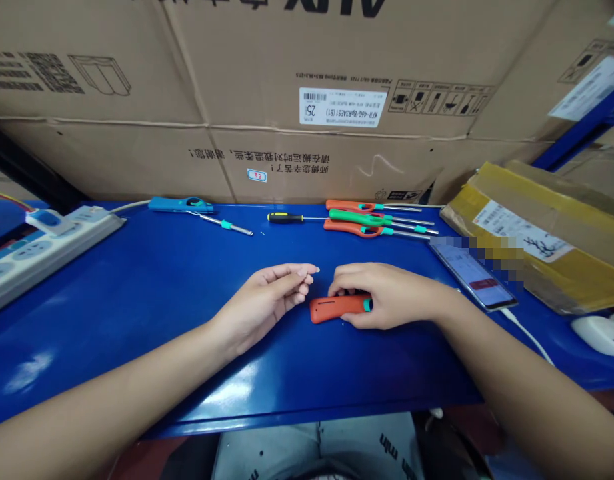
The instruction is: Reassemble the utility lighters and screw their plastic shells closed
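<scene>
My right hand (pixel 391 295) is wrapped round an orange-red lighter (pixel 334 309) that lies on the blue tabletop (pixel 187 280). The hand covers most of its teal trigger part and front end; the slotted rear end points left. Just left of it, my left hand (pixel 277 290) hovers above the table with thumb and index finger pinched together. Whatever sits between those fingertips is too small to make out. Beyond both hands lies a black-and-yellow screwdriver (pixel 285 218), its shaft pointing right toward several long-necked lighters.
At the back lie a green lighter (pixel 354 217) between two orange ones and a blue lighter (pixel 174 205). A power strip (pixel 61 243) borders the left; a phone (pixel 471 273) and a taped carton (pixel 541 227) stand right. Large cardboard (pixel 251 67) walls the back.
</scene>
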Demonstrator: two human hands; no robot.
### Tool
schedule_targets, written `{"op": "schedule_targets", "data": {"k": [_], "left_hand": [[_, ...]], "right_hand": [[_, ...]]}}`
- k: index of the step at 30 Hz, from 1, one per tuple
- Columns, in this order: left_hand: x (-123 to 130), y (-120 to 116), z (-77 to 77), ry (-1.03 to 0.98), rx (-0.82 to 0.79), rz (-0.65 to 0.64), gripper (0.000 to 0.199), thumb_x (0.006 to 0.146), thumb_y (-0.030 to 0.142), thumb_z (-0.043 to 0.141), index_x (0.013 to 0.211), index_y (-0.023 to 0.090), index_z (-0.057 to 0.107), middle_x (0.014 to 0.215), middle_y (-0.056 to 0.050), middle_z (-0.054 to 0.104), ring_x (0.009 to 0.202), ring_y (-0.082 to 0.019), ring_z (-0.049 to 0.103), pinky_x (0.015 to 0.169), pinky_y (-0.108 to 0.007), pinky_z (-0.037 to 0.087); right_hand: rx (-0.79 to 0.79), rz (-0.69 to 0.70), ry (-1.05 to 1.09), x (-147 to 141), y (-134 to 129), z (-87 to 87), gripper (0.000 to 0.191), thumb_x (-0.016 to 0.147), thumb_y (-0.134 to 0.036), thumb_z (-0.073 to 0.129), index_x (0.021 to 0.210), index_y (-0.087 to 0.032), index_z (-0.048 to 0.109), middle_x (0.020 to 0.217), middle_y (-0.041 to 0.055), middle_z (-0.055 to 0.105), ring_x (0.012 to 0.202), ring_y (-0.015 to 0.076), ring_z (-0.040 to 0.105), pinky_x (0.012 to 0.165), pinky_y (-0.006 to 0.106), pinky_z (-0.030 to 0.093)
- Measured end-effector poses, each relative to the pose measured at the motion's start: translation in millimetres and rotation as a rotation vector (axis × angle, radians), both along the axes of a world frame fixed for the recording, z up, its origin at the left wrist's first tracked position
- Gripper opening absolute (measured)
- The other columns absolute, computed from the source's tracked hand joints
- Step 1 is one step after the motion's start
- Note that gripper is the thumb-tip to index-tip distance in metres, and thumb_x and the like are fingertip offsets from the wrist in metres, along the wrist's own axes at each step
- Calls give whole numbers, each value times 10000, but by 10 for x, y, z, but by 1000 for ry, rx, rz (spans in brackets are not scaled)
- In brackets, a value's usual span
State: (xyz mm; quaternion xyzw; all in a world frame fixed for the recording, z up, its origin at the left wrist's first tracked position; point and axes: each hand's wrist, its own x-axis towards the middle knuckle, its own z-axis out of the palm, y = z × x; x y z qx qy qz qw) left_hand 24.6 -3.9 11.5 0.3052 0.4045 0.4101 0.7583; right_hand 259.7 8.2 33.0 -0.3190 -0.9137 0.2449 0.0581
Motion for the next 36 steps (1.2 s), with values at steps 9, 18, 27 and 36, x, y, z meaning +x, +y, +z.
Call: {"op": "schedule_targets", "data": {"k": [9,18,27,36], "left_hand": [[43,-34,-25,1,0,19,169,867,68,705,1001,158,757,858,-44,772,738,-90,719,710,-154,581],[48,-79,-79,-18,-1,21,138,889,109,701,995,178,757,919,-44,791,854,-114,745,785,-179,593],[57,-61,-78,-39,-52,13,182,894,85,669,1019,168,771,916,-46,793,813,-114,746,763,-178,601],[62,-65,-26,-49,-89,24,202,877,23,645,996,127,772,882,-63,792,777,-119,754,752,-178,623]], "right_hand": [[452,-177,510,-236,-47,-179,159,934,-304,652,1070,-226,677,981,55,682,891,178,649,807,326,528],[527,-239,557,-353,-106,-253,84,936,-234,641,1001,-213,688,937,56,665,859,171,640,769,325,538],[543,-224,557,-370,-112,-276,90,942,-205,633,944,-193,722,933,61,695,841,169,649,766,324,539],[575,-193,563,-365,-106,-277,83,919,-169,650,912,-169,733,903,62,708,816,170,644,741,327,536]]}}
